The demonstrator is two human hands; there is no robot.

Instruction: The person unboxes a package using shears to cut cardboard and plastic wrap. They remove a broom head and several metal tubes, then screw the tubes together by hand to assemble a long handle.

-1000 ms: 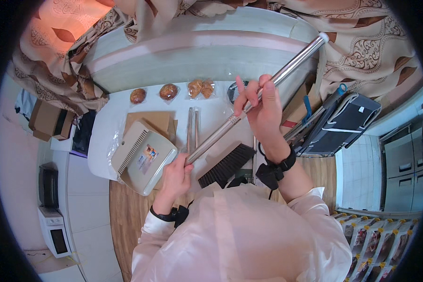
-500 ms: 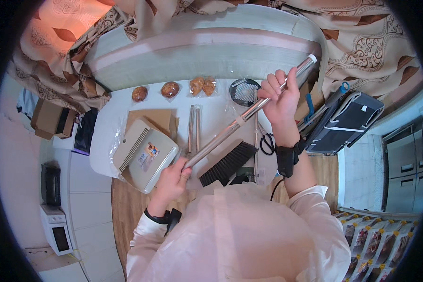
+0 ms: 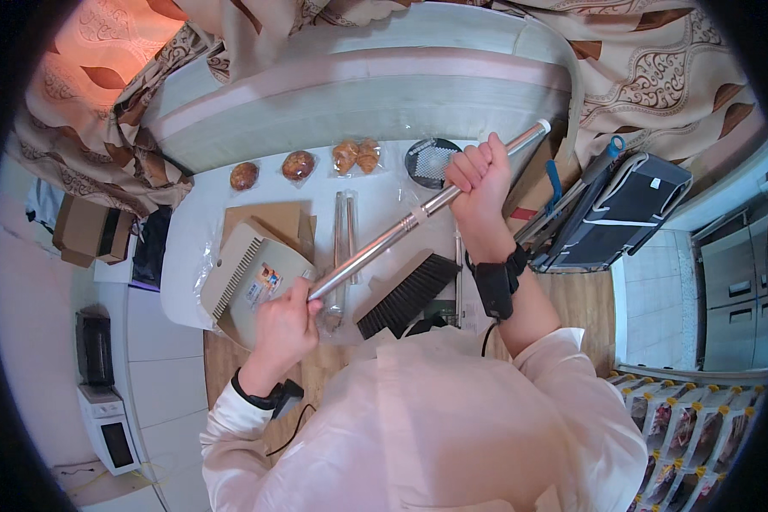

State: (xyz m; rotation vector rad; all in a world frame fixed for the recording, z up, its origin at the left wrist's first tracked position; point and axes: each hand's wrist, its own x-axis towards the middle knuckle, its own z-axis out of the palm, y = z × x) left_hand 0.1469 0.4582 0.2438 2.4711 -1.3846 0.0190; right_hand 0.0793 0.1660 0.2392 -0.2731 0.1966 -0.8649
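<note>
A shiny metal pole [image 3: 375,246] with a pale end cap slants over the white table, its upper end toward the far right. Around its lower end my left hand [image 3: 287,324] is closed, beside the beige dustpan [image 3: 269,277]. My right hand [image 3: 481,183] grips the pole's upper part, near the round black-rimmed tray [image 3: 427,162]. Under the pole lies a black-bristled broom head [image 3: 410,294], close to my body. Two thinner metal tubes [image 3: 339,230] in clear wrap rest on the table beyond the left hand.
Packaged bread rolls [image 3: 298,165] line the far table edge. Flat cardboard [image 3: 269,220] lies behind the dustpan. A folded black cot [image 3: 619,213] leans at the right of the table. Patterned curtains [image 3: 657,77] hang behind. A white shelf rack [image 3: 691,418] stands at lower right.
Both hands have shifted left and slightly toward me with the pole between them. The pole is held less steeply than before.
</note>
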